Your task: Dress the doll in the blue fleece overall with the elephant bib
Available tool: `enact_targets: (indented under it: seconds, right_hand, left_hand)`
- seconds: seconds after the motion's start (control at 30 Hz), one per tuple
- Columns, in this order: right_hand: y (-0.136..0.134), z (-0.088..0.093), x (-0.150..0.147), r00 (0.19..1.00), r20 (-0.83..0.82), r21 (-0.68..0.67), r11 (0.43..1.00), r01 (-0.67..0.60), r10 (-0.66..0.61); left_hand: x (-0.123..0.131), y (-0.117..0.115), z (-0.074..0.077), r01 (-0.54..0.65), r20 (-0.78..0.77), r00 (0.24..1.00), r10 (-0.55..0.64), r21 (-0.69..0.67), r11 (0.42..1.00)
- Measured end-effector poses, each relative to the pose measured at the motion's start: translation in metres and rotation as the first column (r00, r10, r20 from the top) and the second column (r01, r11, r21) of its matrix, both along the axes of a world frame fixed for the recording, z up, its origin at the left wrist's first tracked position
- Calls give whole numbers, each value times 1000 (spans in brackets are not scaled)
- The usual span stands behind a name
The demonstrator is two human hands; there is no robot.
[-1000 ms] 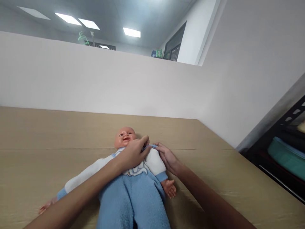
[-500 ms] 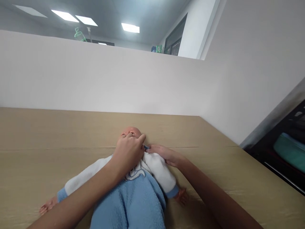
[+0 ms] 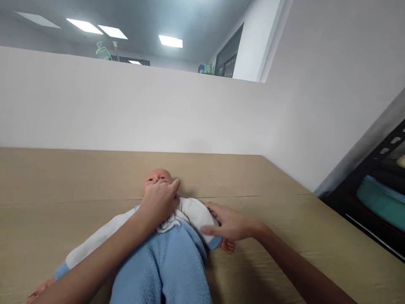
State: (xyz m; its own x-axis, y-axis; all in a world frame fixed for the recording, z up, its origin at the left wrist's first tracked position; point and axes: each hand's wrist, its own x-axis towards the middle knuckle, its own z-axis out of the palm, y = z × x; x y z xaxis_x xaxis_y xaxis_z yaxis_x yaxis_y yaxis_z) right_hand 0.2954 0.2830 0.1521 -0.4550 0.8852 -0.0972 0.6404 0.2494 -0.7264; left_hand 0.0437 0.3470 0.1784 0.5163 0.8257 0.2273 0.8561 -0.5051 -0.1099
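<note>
Doll: right hand, grip half-open, touches its sleeve; left hand, grip hidden, cannot tell.

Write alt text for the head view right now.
A doll in blue and white lies face up on a table, the person's left hand partly covering its head and the right hand cupped against a white sleeve. Behind is a pale wall.

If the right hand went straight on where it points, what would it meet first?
Likely the white sleeve of the doll: the right hand is right at it, though exact contact is hard to judge.
</note>
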Motion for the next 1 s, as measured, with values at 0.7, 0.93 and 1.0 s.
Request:
enact_targets:
  seconds: [0.7,0.93,1.0]
  right_hand:
    - [-11,61,0,853,499,529,833,-163,-149]
    - [-9,64,2,852,491,523,844,-121,-182]
    - [-8,64,3,852,491,518,847,-119,-181]
  left_hand:
    - [17,-65,20,499,125,867,-483,-217,839]
    - [18,-81,24,480,170,877,-449,-341,808]
    - [21,-83,22,463,238,885,-400,-350,815]
